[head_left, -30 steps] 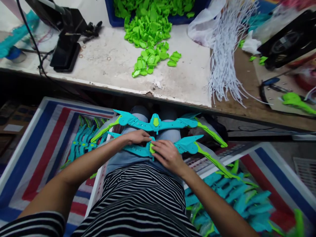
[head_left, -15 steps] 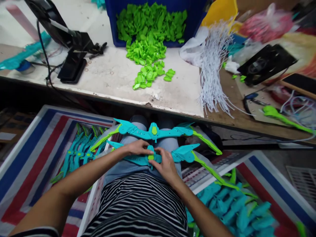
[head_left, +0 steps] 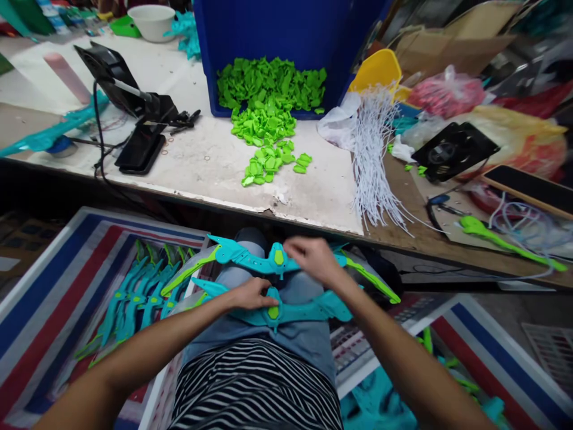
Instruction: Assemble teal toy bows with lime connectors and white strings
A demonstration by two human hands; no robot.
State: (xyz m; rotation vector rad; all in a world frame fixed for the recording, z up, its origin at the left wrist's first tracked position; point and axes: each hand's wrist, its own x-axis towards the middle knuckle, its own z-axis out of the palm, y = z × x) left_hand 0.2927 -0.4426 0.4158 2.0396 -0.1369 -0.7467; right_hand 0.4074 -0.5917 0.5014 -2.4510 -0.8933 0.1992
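Two teal toy bows with lime-green limbs lie across my lap. On the near toy bow (head_left: 304,313), my left hand (head_left: 253,294) grips the middle, its thumb at the lime-green insert (head_left: 273,312) and its fingers behind. My right hand (head_left: 313,258) is off that bow, over the right half of the far toy bow (head_left: 244,255). Its fingers look bent and are smeared by motion, so whether they hold anything is unclear. The far bow also has a lime-green insert (head_left: 279,257) at its centre.
Lime-green pieces (head_left: 264,128) spill from a blue bin (head_left: 209,89) onto the worktable (head_left: 197,191). White cords (head_left: 373,155) hang at its right edge. A lined crate (head_left: 54,286) with several bows stands left; another crate (head_left: 501,352) with teal parts stands right.
My right hand has left the near bow's centre and moved forward over the far bow. My left hand stays on the near bow. The camera view has tilted up.
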